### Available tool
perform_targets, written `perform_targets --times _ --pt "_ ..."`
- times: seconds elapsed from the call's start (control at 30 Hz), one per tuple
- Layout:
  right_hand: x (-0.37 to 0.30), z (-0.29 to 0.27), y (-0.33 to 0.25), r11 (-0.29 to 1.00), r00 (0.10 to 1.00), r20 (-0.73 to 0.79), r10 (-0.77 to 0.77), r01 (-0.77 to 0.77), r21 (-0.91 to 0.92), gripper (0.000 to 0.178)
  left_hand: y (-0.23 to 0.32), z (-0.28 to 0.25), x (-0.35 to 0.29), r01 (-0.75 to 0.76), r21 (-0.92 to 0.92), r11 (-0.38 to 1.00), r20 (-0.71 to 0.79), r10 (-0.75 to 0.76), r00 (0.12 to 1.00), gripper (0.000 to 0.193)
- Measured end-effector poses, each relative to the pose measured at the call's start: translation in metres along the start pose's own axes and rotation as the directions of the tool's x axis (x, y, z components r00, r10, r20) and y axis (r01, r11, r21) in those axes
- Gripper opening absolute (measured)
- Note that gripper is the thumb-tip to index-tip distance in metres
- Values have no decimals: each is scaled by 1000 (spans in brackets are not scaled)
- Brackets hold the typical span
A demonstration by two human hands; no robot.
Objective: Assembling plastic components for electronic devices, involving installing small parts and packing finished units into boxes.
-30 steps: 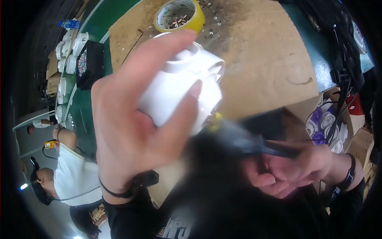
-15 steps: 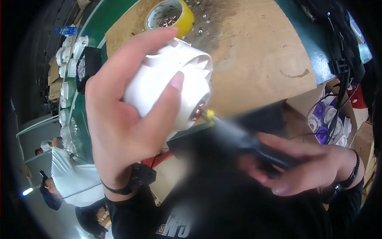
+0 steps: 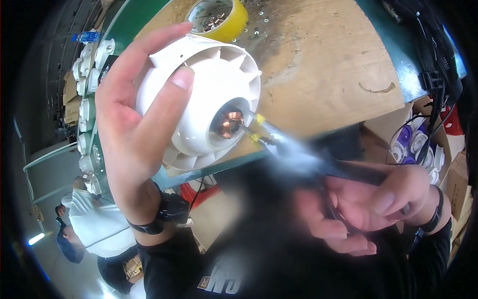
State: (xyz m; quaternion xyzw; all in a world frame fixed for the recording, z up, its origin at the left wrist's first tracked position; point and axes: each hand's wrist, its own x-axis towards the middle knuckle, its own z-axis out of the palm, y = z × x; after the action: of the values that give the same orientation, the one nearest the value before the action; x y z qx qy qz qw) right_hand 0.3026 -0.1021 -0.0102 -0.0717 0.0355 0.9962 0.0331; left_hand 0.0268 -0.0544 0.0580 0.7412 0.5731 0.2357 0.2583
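Note:
My left hand (image 3: pixel 132 117) grips a round white plastic fan housing (image 3: pixel 206 99) by its rim, the thumb lying across its outer face. Vanes show around the housing's edge, and copper windings (image 3: pixel 232 118) sit inside its round opening. In my right hand (image 3: pixel 366 207) is a pair of pliers (image 3: pixel 348 169) with dark handles spread apart and thin, yellow-banded tips, like circlip pliers. The two tips are parted, one pointing at the windings and the other beside the opening's edge. Blur hides part of the jaws, and whether the tips touch the housing I cannot tell.
A yellow tape roll (image 3: pixel 234 25) holding small copper-coloured parts lies on a brown board (image 3: pixel 318 60), with washers scattered nearby. White housings (image 3: pixel 85 114) line the green table at left. A box of white and purple parts (image 3: pixel 411 142) stands right, below black cables (image 3: pixel 433 74). People sit at left.
The housing has turned and shifted left, so its opening and windings now face me more. The pliers' handles have spread, their tips have parted, and my right fingers have opened out.

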Motion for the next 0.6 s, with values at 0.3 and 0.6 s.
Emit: perform_targets --times 0.3,0.6 --pt "8 -3 4 995 995 92 -34 25 101 71 -2 5 -14 8 -126 992 -29 -12 1000 57" --pt "12 -6 2 990 996 1 84 -84 -117 49 -8 -5 -21 -170 -26 985 -63 168 984 57"
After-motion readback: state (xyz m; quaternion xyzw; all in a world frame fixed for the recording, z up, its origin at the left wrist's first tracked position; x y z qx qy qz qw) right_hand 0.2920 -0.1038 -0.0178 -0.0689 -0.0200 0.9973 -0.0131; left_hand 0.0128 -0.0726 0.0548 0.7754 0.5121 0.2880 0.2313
